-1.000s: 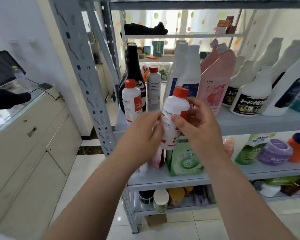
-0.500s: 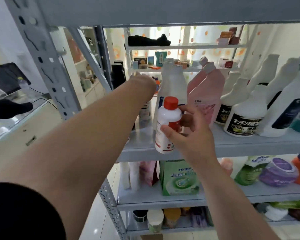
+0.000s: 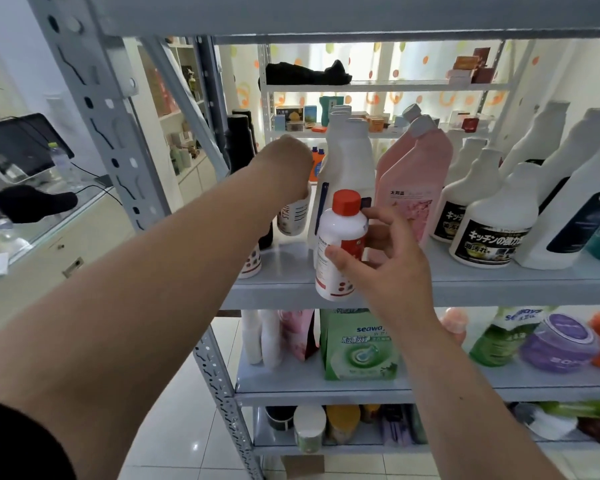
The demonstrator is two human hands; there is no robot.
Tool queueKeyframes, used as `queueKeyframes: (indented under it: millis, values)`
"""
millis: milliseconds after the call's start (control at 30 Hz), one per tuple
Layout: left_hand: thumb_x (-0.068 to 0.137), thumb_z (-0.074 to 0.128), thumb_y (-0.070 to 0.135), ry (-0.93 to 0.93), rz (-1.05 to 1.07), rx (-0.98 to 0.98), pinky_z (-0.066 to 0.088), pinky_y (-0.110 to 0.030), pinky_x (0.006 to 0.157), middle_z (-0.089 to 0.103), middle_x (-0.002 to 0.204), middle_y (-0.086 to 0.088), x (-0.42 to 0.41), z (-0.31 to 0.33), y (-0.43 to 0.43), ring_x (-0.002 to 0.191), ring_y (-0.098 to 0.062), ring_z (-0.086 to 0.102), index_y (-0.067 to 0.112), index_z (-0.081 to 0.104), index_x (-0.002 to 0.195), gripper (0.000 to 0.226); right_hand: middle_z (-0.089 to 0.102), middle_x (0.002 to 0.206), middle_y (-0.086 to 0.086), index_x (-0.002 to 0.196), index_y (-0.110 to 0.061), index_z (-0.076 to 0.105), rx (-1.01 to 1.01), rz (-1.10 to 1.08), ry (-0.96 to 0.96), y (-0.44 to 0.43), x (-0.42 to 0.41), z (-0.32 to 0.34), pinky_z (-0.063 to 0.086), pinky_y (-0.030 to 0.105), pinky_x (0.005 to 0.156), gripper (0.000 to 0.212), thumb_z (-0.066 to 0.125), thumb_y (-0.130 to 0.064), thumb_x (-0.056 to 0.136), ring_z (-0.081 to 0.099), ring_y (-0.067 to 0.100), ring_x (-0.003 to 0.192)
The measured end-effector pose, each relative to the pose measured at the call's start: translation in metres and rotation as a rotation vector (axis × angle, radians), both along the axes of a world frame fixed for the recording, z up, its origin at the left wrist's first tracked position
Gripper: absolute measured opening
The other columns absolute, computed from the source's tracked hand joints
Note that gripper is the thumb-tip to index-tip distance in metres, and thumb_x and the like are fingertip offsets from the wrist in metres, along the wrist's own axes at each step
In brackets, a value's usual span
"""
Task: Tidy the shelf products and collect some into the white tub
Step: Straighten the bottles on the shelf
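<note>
While your right hand point(image 3: 381, 261) grips the red-capped bottle point(image 3: 340, 237), left hand point(image 3: 288, 161) over a rear bottle point(image 3: 293, 216), its fingers hidden.

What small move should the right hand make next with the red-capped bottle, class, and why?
Probably lift the red-capped bottle slightly and stand it on the bare patch of shelf to its left. The right hand holds it upright in front of the shelf edge, with its base below shelf level. The left hand is occupied over a small white bottle further back.
</note>
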State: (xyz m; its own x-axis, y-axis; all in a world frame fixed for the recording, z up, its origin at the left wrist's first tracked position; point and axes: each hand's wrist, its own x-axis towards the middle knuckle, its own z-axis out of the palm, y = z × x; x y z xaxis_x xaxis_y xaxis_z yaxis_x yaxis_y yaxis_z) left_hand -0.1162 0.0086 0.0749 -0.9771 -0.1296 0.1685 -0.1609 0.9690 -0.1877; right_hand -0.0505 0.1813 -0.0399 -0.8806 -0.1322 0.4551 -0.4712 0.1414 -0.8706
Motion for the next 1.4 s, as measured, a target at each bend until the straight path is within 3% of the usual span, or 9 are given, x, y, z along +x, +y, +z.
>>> queueKeyframes:
  millis: [200,333,567,667,800,900,1000,1233,1400]
  values:
    - [0.091,0.073,0.037,0.228,-0.058,0.268,0.051,-0.037,0.092,0.054,0.126,-0.014,0.057,0.011,-0.012,0.102,-0.024,0.056,0.007,0.054,0.133,0.055,0.067,0.114,-0.019,0.121,-0.039,0.053,0.003,-0.025,0.008,-0.003,0.015,0.003,0.053,0.020,0.084,0.056,0.088,-0.035,0.077,0.064,-0.004,0.104]
    - [0.089,0.074,0.030,0.397,-0.174,0.548,0.048,-0.026,0.081,0.053,0.125,-0.001,0.115,0.009,-0.028,0.104,-0.017,0.056,0.019,0.059,0.126,0.041,0.066,0.116,-0.011,0.124,-0.031,0.054,0.013,-0.040,0.017,-0.009,0.024,0.003,0.049,0.006,0.074,0.056,0.087,-0.032,0.079,0.061,-0.006,0.105]
    - [0.089,0.067,0.025,0.481,-0.195,1.022,0.046,-0.019,0.082,0.063,0.113,0.016,0.212,-0.024,-0.070,0.108,-0.003,0.061,0.035,0.060,0.112,0.027,0.054,0.118,-0.009,0.123,-0.031,0.042,0.241,-0.080,0.072,-0.045,0.036,0.008,0.047,0.023,0.084,0.052,0.079,-0.037,0.086,0.055,0.004,0.102]
    - [0.086,0.065,0.028,0.473,-0.141,0.938,0.045,-0.023,0.088,0.061,0.117,0.011,0.227,-0.046,-0.085,0.110,-0.010,0.061,0.036,0.060,0.113,0.029,0.048,0.123,0.003,0.128,-0.016,0.042,0.388,-0.150,0.144,-0.074,0.032,0.012,0.041,0.024,0.081,0.051,0.073,-0.034,0.091,0.048,0.011,0.100]
    - [0.090,0.069,0.016,0.511,-0.105,0.863,0.043,-0.010,0.075,0.053,0.114,0.013,0.237,-0.068,-0.098,0.102,-0.001,0.057,0.036,0.059,0.114,0.033,0.044,0.132,0.014,0.131,-0.006,0.038,0.513,-0.254,0.185,-0.112,0.014,0.014,0.041,0.024,0.077,0.050,0.067,-0.029,0.097,0.055,0.021,0.102]
    - [0.091,0.068,0.014,0.536,-0.109,0.918,0.042,-0.009,0.077,0.052,0.110,0.023,0.241,-0.075,-0.107,0.101,0.012,0.055,0.040,0.061,0.113,0.035,0.038,0.142,0.018,0.146,-0.013,0.026,0.578,-0.286,0.171,-0.128,-0.003,0.011,0.048,0.029,0.079,0.059,0.061,-0.026,0.100,0.060,0.028,0.109]
    - [0.091,0.069,0.013,0.555,-0.119,0.998,0.045,-0.021,0.085,0.058,0.113,0.021,0.242,-0.079,-0.115,0.107,0.001,0.060,0.042,0.063,0.111,0.035,0.029,0.150,0.022,0.155,-0.030,0.013,0.714,-0.315,0.147,-0.134,-0.022,0.011,0.055,0.041,0.079,0.070,0.055,-0.016,0.101,0.063,0.034,0.100]
    - [0.091,0.068,0.005,0.547,-0.146,1.176,0.051,-0.031,0.089,0.062,0.112,0.016,0.241,-0.090,-0.117,0.106,-0.006,0.065,0.042,0.067,0.105,0.040,0.031,0.150,0.023,0.153,-0.027,0.029,0.974,-0.387,0.210,-0.148,-0.050,0.025,0.048,0.050,0.099,0.066,0.052,-0.002,0.097,0.035,0.044,0.135]
    - [0.092,0.067,0.003,0.524,-0.163,1.203,0.052,-0.011,0.065,0.062,0.115,0.010,0.238,-0.092,-0.113,0.104,-0.004,0.064,0.042,0.066,0.105,0.041,0.024,0.152,0.021,0.149,-0.027,0.034,0.975,-0.366,0.139,-0.158,-0.066,0.032,0.050,0.051,0.100,0.071,0.061,0.002,0.090,0.034,0.043,0.136]
